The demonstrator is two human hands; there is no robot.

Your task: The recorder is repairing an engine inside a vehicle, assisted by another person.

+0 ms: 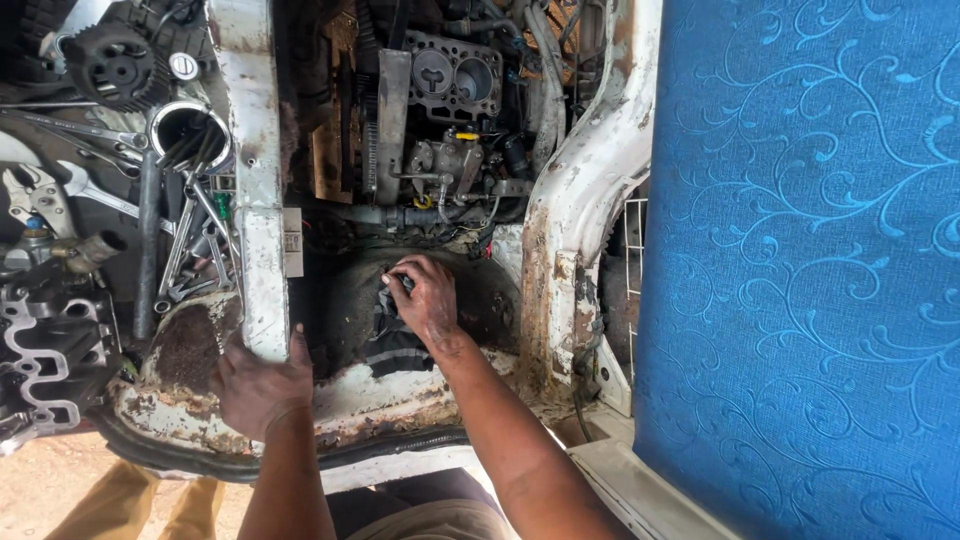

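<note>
I look down into a rusty white vehicle engine bay. My left hand (262, 385) grips the lower end of a white body crossbar (258, 200) where it meets the rusted front edge. Down in the dark wheel-arch hollow, my right hand (425, 298) closes on a dark striped rag (392, 335). Beyond it sits the engine block (452, 80) with its open cylinder bores and a pump with a yellow cap.
Spanners and sockets (190, 240), a metal can (190, 130), a toothed pulley (115, 65) and a grey gasket-faced part (45, 350) lie at the left. A blue patterned panel (800, 270) fills the right side. Rusted sheet metal (545, 300) borders the hollow.
</note>
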